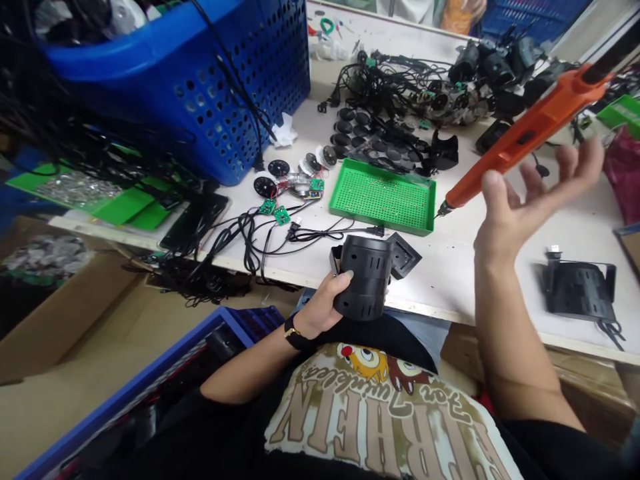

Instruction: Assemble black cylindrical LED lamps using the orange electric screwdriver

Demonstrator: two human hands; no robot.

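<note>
**Q:** What's my left grip doing?

**A:** Clenched. My left hand [320,308] wraps a black vented cylindrical housing [369,277], held just past the front edge of the surface [453,283], over my lap. A black wristwatch [296,335] sits on that wrist.

**Q:** And the right?

**A:** Released. My right hand [520,213] is open, fingers spread, over the surface. Its thumb is right by an orange electric screwdriver [530,137], but I can't tell if they touch.

**Q:** Anything readable?

**A:** Just the print on my dark T-shirt [380,417], upside down from here: cartoon animals, big block letters, and a script line that might say "Twinkles". I can't confirm the rest.

**Q:** Room to move?

**A:** There's a bare strip of surface right of the housing, between a green perforated tray [381,197] and the front edge. A square black plate [404,257] lies just beside the housing. Another black vented housing [580,290] sits further right, near the edge. Left of the tray are green circuit boards [281,215], black cords [305,235] and a blue perforated basket [200,80]. A blue crate [150,373] sits below the edge.
</note>
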